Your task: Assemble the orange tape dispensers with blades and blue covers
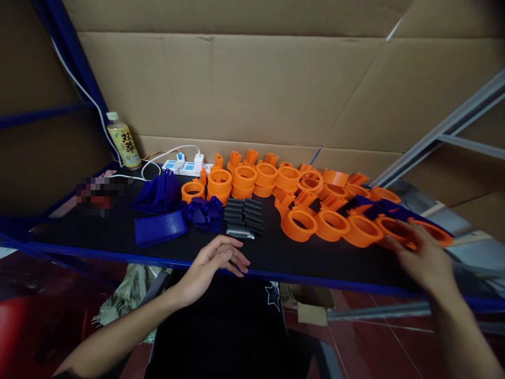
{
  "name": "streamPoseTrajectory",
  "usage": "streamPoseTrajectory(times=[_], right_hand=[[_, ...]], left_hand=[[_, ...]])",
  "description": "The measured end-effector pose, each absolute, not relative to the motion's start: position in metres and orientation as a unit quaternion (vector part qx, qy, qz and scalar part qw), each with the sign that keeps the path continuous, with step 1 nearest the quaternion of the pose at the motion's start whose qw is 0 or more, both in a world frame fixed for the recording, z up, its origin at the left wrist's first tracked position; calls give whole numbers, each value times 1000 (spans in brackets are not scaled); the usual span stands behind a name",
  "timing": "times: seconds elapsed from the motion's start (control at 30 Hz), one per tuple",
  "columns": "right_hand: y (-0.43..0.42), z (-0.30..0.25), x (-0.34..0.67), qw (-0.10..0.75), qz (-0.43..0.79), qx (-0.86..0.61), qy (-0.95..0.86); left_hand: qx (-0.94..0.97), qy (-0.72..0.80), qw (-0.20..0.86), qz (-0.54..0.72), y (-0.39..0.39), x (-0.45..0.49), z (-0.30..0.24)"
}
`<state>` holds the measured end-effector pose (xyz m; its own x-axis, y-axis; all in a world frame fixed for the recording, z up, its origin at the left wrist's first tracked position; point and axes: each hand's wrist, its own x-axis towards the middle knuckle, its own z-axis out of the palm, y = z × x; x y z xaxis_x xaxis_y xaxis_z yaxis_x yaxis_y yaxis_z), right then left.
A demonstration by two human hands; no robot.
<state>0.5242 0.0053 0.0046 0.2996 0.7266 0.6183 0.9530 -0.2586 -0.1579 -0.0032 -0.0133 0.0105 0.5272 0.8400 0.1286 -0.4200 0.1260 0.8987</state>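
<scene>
R hand is at the 3 o'clock end of the bench, palm down, fingers laid fwd over the end orange ring. The tips touch its rim. Motion blur there, so we can't tell if it's pinched or just covered.

The ring lies flat, bore up, at approx 10 o'clock from the palm. It closes the front ring row, whose long axis runs 9-to-3 along the bench front, rings touching side by side.

L hand is at 6 o'clock on the front edge. It is empty, fingers loosely spread and slightly curled, resting on the mat. It's well apart from that ring, so R is much nearer.

Around:
- dark blue flat parts just behind the row at 12 o'clock, partly overlapping the rings, the closest clutter to R fingers
- more orange collars stacked towards 12 o'clock
- black block stack at 12 o'clock from L hand, near
- small blue parts pile beside it at 9 o'clock, then a curved blue strip and a blue fan stack
- far 10 o'clock corner: bottle and power strip w/ cables
- cardboard wall behind
</scene>
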Motion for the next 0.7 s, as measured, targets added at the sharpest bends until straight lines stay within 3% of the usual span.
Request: streamPoseTrajectory(times=[0.1,0.23,0.47,0.7], right_hand=[[2,12,508,270,-180,-780,-535],[-9,22,477,294,-238,-727,-573],[-11,20,463,112,-231,-714,-651],[-9,23,462,156,-250,-682,-669]], left_hand=[[498,213,719,435,-14,-4,11],[498,219,719,432,-13,-4,12],[498,228,720,426,-13,-4,14],[501,230,719,423,-13,-4,13]])
